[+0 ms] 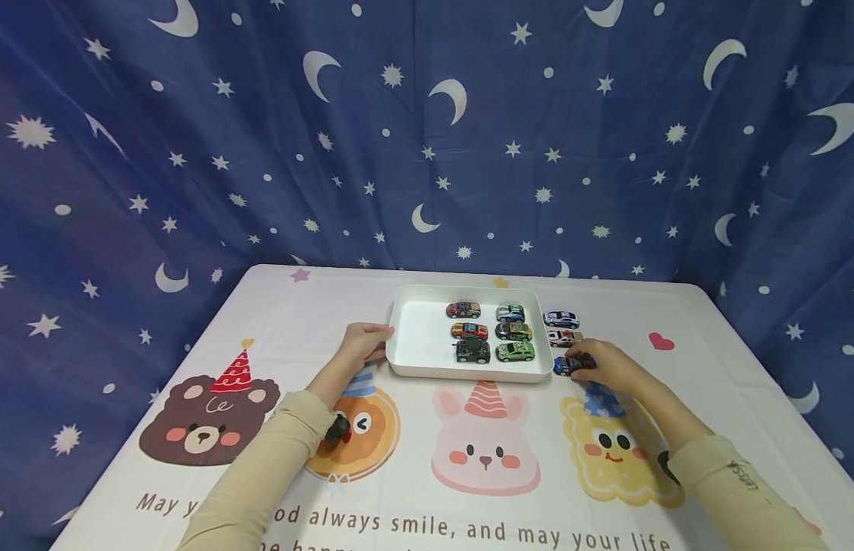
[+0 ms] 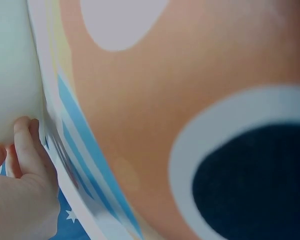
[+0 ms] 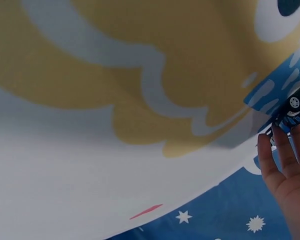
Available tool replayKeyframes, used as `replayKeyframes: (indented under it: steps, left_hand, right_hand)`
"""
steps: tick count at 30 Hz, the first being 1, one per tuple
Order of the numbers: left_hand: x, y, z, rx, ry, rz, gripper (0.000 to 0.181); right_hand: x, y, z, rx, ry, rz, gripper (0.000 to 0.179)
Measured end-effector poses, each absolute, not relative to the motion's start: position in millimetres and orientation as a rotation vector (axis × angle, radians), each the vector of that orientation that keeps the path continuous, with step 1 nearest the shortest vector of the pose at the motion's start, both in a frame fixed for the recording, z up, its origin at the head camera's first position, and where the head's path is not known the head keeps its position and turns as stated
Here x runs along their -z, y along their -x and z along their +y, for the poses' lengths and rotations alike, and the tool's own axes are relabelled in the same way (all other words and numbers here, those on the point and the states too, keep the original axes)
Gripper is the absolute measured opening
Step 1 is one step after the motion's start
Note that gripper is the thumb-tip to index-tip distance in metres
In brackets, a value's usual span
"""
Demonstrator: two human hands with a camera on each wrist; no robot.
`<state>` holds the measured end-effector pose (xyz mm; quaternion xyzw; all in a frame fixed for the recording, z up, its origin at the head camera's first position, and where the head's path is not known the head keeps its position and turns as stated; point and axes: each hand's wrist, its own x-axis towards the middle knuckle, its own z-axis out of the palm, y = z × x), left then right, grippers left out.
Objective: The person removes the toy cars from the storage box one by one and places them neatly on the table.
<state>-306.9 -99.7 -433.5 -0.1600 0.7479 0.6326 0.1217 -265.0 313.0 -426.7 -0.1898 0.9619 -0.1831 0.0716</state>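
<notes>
A white tray (image 1: 420, 373) lies on the table with two columns of toy cars in it, among them a green one (image 1: 515, 351) and a black one (image 1: 472, 351). My left hand (image 1: 363, 342) holds the tray's left wall; in the left wrist view its fingers (image 2: 26, 145) bend over the rim. Just outside the tray's right wall, my right hand (image 1: 609, 366) pinches a dark blue toy car (image 1: 563, 365). The right wrist view shows the fingertips against that car (image 3: 296, 111), which is cut off by the frame edge.
Beyond the blue car, a white-and-blue toy car (image 1: 561, 319) and a white-and-red one (image 1: 563, 338) stand in line beside the tray. A cloth printed with cartoon animals covers the table (image 1: 413, 436). Behind it hangs a blue curtain (image 1: 372, 115) with moons and stars.
</notes>
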Motion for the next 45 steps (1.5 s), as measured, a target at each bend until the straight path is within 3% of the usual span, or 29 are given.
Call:
replayKeyframes:
  steps: [22, 45]
  left_hand:
    - [443, 315, -97, -1.851, 0.423, 2.151, 0.033]
    - [436, 307, -99, -1.838, 0.457, 2.202, 0.034]
  right_hand:
    - [402, 267, 315, 0.771, 0.471, 2.995, 0.033]
    - [383, 284, 272, 0.834, 0.629, 2.994, 0.030]
